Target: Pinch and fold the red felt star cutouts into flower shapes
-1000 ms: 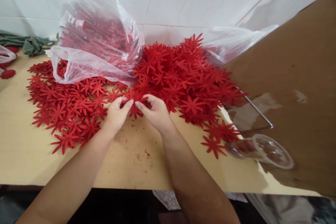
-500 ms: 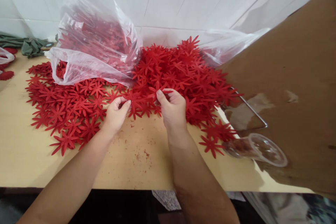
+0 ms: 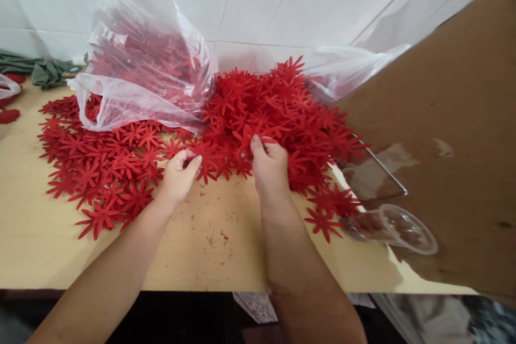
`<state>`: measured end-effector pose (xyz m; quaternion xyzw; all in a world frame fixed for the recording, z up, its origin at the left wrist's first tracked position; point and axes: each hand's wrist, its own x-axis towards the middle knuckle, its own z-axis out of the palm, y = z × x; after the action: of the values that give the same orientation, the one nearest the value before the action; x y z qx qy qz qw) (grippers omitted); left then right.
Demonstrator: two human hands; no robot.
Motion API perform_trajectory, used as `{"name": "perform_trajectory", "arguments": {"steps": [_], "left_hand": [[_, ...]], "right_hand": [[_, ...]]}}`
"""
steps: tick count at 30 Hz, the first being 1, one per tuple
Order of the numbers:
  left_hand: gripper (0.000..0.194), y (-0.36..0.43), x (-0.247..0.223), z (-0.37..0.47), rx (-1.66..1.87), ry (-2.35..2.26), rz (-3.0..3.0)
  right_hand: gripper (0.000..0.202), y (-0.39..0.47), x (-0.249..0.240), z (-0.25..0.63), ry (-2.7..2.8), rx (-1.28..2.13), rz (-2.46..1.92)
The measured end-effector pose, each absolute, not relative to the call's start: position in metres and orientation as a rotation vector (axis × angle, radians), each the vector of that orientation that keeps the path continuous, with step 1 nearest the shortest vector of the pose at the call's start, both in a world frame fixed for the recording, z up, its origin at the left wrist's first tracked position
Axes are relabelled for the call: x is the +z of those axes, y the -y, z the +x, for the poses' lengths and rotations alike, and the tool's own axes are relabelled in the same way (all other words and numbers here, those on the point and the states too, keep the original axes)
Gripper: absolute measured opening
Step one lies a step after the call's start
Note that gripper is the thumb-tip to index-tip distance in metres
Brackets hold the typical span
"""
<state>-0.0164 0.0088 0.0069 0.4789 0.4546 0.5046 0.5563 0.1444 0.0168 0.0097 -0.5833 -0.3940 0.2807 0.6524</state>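
Observation:
Red flower-shaped pieces lie in a large heap (image 3: 262, 102) at the middle and in a flatter spread (image 3: 97, 166) on the left. My left hand (image 3: 181, 172) pinches a petal of a red flower piece (image 3: 208, 157) between thumb and fingers at the heap's front edge. To the right, my right hand (image 3: 269, 164) is closed on another red flower piece (image 3: 250, 138), its petals showing around the thumb and fingertips. My fingers hide part of both pieces.
A clear plastic bag (image 3: 149, 64) of red pieces stands behind the left spread. At the right are a large brown board (image 3: 451, 118), a metal wire and a tipped clear plastic cup (image 3: 407, 228). Red crumbs dot the wooden table (image 3: 217, 274).
My right hand has moved slightly to the right with its red piece. My left hand stays almost where it was, still pinching.

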Motion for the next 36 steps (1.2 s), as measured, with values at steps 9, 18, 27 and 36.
{"name": "perform_trajectory", "arguments": {"steps": [9, 18, 27, 36], "left_hand": [[0.009, -0.001, 0.011, -0.016, 1.201, -0.839, 1.428], [0.01, -0.002, 0.012, -0.016, 1.216, -1.054, 1.325], [0.009, 0.0, 0.012, -0.011, 1.095, -1.058, 1.239], [0.006, 0.001, 0.01, -0.012, 1.102, -0.989, 1.313]], "right_hand": [[0.023, -0.007, 0.013, 0.12, 1.214, 1.116, -1.151], [0.016, -0.004, 0.007, 0.115, 1.281, 0.799, -1.28], [0.045, -0.02, -0.001, 0.171, 1.127, 0.074, -1.545], [0.036, 0.004, 0.027, 0.131, 1.48, 0.62, -1.302]]}}
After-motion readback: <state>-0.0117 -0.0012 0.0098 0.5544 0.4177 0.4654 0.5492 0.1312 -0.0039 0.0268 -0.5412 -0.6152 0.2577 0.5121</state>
